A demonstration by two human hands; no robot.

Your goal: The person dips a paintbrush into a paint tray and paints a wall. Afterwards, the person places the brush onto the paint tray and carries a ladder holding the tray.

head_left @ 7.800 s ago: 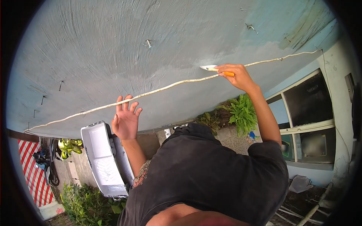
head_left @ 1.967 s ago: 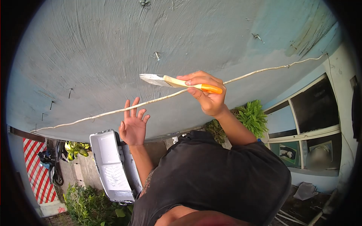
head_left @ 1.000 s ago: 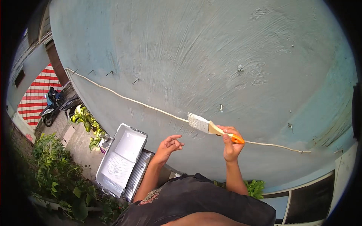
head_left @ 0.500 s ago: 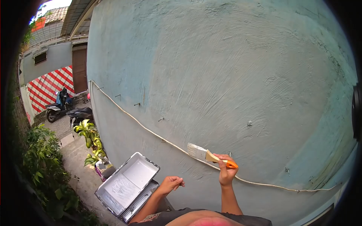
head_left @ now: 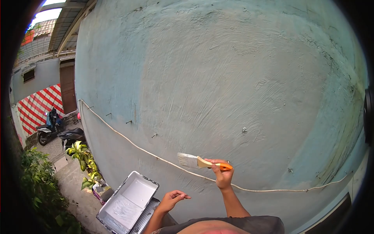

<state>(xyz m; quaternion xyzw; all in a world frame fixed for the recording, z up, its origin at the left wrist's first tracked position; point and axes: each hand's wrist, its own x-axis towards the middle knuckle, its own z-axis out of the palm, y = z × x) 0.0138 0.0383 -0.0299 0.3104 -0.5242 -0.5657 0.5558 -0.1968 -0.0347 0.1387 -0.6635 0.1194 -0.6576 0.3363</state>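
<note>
My right hand (head_left: 223, 175) is wrapped round the handle of a paintbrush (head_left: 205, 162). The brush has an orange-tipped pale wooden handle and whitish bristles, which point left in front of the wall (head_left: 233, 89). My left hand (head_left: 173, 199) holds nothing, its fingers loosely bent and partly apart, pointing right. To its left sits a white paint tray (head_left: 140, 187) with paint-smeared edges and streaks of white paint inside. A ridged grey surface (head_left: 146, 218) lies beneath the tray, partly hidden by my left forearm.
A pale cable (head_left: 136, 145) runs across the wall behind the brush, and several nails (head_left: 129, 122) stick out. Left of the wall are potted leafy plants (head_left: 83, 160), bushes (head_left: 39, 183), a paved path (head_left: 70, 175) and parked motorbikes (head_left: 50, 126).
My view has shifted, so the wall's left edge and the tray appear lower and further left. The brush stays in my right hand. My left hand's fingers have loosened and extended.
</note>
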